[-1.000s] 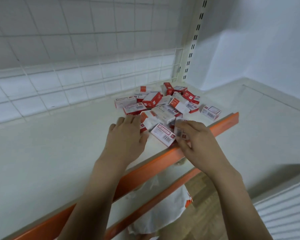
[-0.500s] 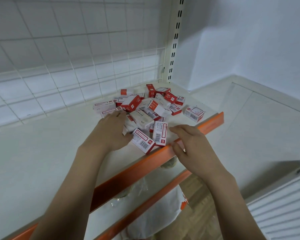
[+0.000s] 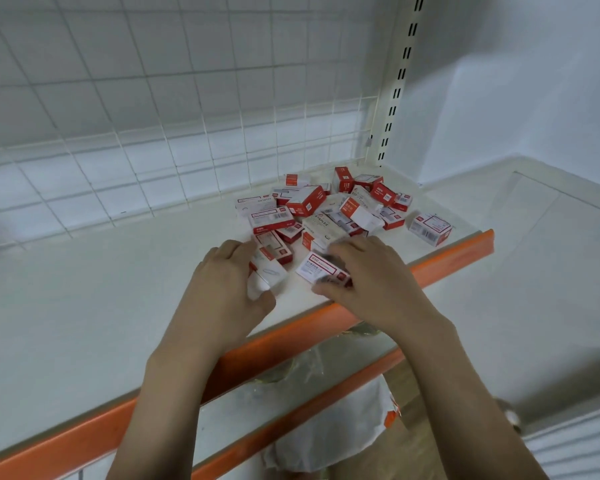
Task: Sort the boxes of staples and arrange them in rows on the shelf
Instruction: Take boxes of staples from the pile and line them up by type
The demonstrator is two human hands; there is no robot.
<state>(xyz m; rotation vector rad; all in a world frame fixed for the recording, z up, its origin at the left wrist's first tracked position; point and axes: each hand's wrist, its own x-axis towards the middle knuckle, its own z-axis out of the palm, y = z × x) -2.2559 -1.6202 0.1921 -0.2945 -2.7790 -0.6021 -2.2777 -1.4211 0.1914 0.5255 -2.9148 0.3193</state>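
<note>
1. My left hand (image 3: 222,289) grips a white staple box (image 3: 265,277) at the near left edge of the pile; my thumb curls under its near end and my fingers wrap its far left side.
2. My right hand (image 3: 371,282) pinches a red-and-white staple box (image 3: 317,268), fingers curled over its top and right side, thumb at its near edge. The box lies flat on the shelf (image 3: 84,306), just inside the orange front lip (image 3: 451,259).
3. The two held boxes sit side by side, slightly apart, mine on the left at 9 o'clock from the other.
4. The rest of the pile of staple boxes (image 3: 329,209) spreads out at 12 o'clock from my hands, jumbled and overlapping, none in rows. Some lie flat, some are tipped on edge; one red box (image 3: 343,180) stands upright at the far side.
5. A single box (image 3: 430,228) lies apart from the heap at 2 o'clock from my right hand, near the lip.
6. A white wire grid panel (image 3: 153,133) backs the shelf at 12 o'clock, with a slotted upright post (image 3: 399,84) at 1 o'clock.
7. Below the lip, at 6 o'clock, a lower shelf holds crumpled clear plastic (image 3: 312,372), and a white bag (image 3: 329,434) shows beneath it.
</note>
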